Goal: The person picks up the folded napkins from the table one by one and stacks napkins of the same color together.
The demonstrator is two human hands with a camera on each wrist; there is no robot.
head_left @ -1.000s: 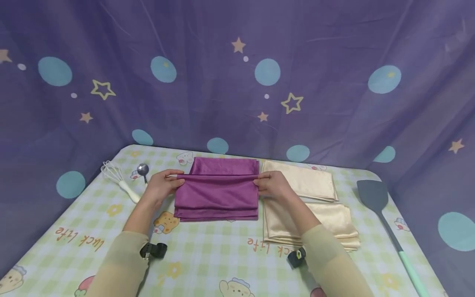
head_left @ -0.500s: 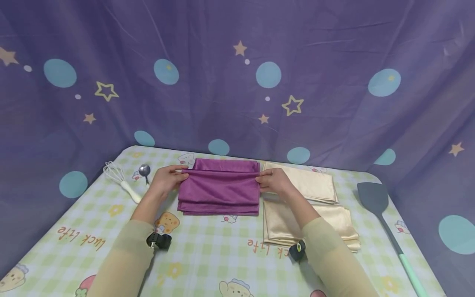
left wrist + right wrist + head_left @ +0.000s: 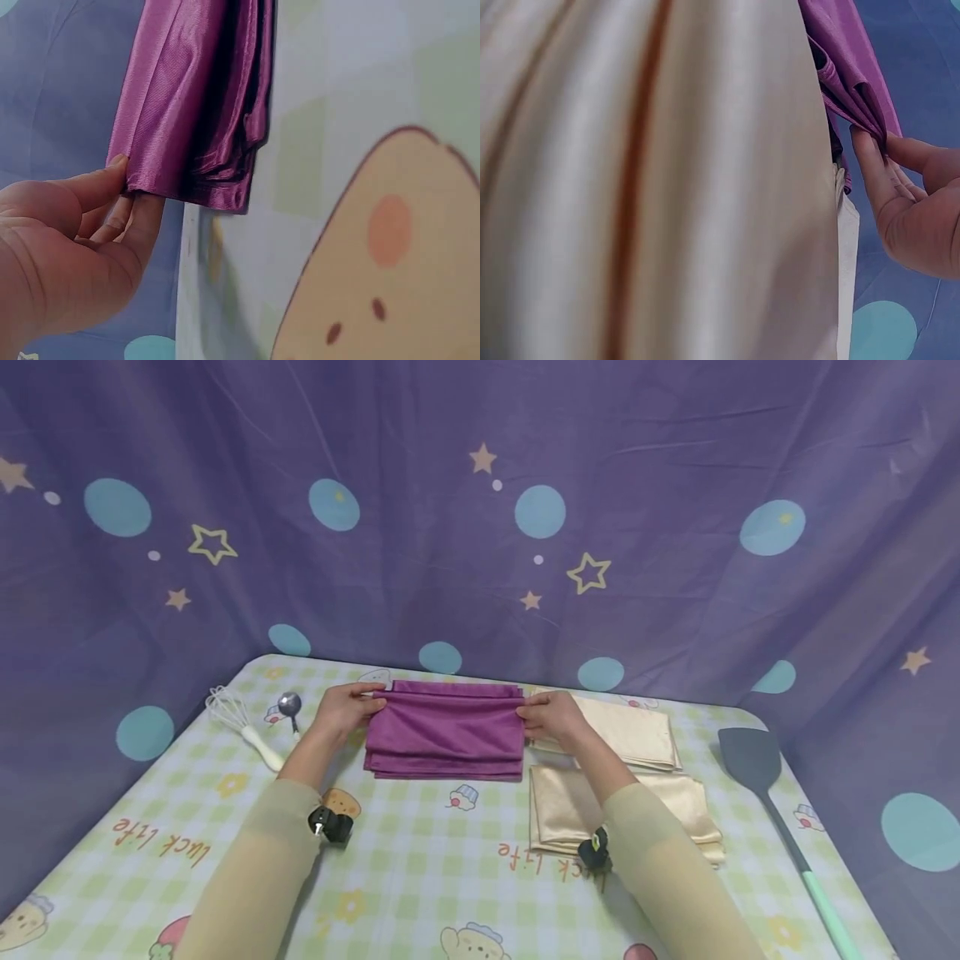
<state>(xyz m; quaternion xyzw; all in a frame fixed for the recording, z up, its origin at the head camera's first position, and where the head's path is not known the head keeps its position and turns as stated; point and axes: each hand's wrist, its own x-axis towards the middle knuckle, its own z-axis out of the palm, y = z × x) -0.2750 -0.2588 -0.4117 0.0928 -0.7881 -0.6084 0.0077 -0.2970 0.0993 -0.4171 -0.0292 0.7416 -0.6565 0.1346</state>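
A folded purple satin cloth [image 3: 446, 735] hangs between both hands, just above another folded purple cloth [image 3: 457, 689] at the back of the table. My left hand [image 3: 345, 712] pinches its far left corner between thumb and fingers; the left wrist view shows the layered folds of the cloth [image 3: 180, 97] beside the thumb. With thumb and fingers my right hand [image 3: 553, 717] pinches the far right corner, which the right wrist view shows as a gathered purple edge [image 3: 862, 82]. Most of the lower purple cloth is hidden beneath the held one.
Two folded cream satin cloths, a rear one [image 3: 630, 731] and a front one [image 3: 555, 802], lie right of the purple ones, partly under the right arm. A whisk [image 3: 247, 727] and a spoon [image 3: 289, 703] lie left; a grey turner [image 3: 753, 760] with a mint handle lies right.
Both hands have moved toward the back of the table with the held purple cloth. It now covers more of the purple cloth behind it, leaving a thin strip visible.
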